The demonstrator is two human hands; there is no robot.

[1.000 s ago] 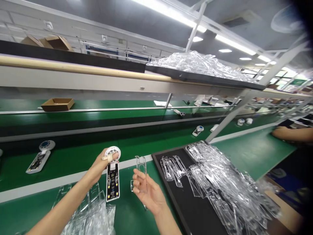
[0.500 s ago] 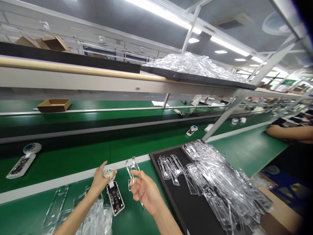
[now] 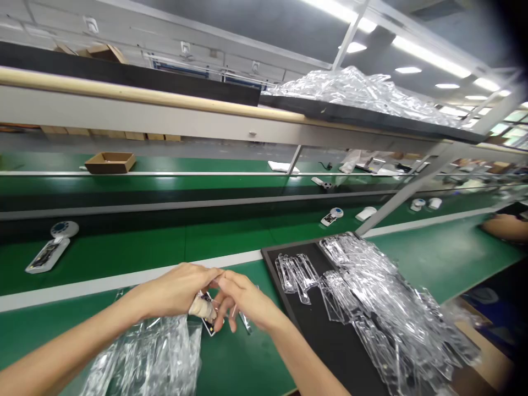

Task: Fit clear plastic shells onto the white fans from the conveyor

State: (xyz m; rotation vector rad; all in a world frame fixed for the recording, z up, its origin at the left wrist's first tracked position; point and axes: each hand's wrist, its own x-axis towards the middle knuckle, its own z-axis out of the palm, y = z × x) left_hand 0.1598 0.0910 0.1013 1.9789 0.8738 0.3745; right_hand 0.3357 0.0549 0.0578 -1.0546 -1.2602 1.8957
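Note:
My left hand [image 3: 179, 289] is closed around a white device with a dark circuit board [image 3: 209, 328], much of it hidden behind the fingers. Something beige is wrapped round a digit of that hand. My right hand [image 3: 247, 300] meets it at the fingertips over the device, fingers bent. A thin clear plastic frame [image 3: 246, 323] shows below the right fingers; the rest of it is covered. Loose clear plastic frames [image 3: 144, 357] lie heaped on the green bench under my left forearm.
A black tray [image 3: 317, 341] at right bears a pile of clear plastic frames [image 3: 371, 286]. Beyond the white edge strip, similar white devices lie on the green belt [image 3: 136, 242], one at left [image 3: 51, 250]. A shelf crosses above. Another person's arm [image 3: 505, 226] rests at far right.
My hands were apart, the device hanging from the left and the clear frame upright in the right. Now they have come together over the device. The view has turned slightly left.

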